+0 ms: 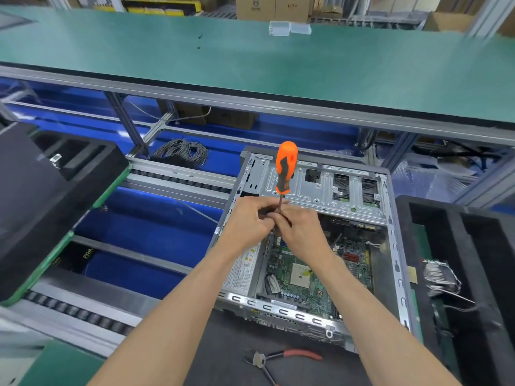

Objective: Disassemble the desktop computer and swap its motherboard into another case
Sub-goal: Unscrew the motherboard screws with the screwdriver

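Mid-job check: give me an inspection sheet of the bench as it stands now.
Surface: dark mat under the open computer case.
Job's things: motherboard inside the case; screwdriver upright, orange handle up.
Clutter: red-handled pliers on the mat.
Grippers: left hand and right hand both hold the screwdriver shaft.
Cables: grey coil behind the case.
Surroundings: green shelf, roller conveyor, black foam trays.

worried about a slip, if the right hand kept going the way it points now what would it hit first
The right hand points up-left, straight at the left hand across the screwdriver shaft. It would likely meet those fingers first; depth is unclear.
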The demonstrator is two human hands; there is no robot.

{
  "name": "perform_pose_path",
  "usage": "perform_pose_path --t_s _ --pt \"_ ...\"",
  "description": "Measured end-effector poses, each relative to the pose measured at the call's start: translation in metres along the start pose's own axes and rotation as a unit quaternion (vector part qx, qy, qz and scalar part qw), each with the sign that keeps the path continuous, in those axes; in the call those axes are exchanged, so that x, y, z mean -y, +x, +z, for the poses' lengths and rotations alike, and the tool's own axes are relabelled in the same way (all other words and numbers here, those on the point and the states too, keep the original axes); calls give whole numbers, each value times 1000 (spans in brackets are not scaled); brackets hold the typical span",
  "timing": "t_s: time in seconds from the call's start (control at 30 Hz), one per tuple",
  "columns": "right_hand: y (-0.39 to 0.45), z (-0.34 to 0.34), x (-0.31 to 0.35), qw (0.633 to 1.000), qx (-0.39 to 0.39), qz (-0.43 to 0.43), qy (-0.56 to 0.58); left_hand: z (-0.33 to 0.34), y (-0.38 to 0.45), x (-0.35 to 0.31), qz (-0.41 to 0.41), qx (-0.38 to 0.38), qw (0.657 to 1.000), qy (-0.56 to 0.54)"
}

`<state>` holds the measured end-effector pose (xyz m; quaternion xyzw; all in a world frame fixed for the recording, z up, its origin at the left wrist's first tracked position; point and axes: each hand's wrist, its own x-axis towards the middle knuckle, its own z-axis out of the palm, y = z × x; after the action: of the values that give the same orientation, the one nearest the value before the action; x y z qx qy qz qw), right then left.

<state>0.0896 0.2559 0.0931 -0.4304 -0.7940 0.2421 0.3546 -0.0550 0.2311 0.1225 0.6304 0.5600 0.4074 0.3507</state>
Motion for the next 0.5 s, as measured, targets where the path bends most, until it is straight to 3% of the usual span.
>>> perform_pose_path --t_s 0.1,0.27,0.5 --pt "1 2 0 999 -25 -3 -25 -3 -1 -1 19 -21 998 -54" --pt "-1 6 0 998 -43 -15 -53 0 -1 0 -18 -30 989 -142" --pt "-3 5 -2 997 -64 -19 -42 1 2 5 -17 -31 986 -161"
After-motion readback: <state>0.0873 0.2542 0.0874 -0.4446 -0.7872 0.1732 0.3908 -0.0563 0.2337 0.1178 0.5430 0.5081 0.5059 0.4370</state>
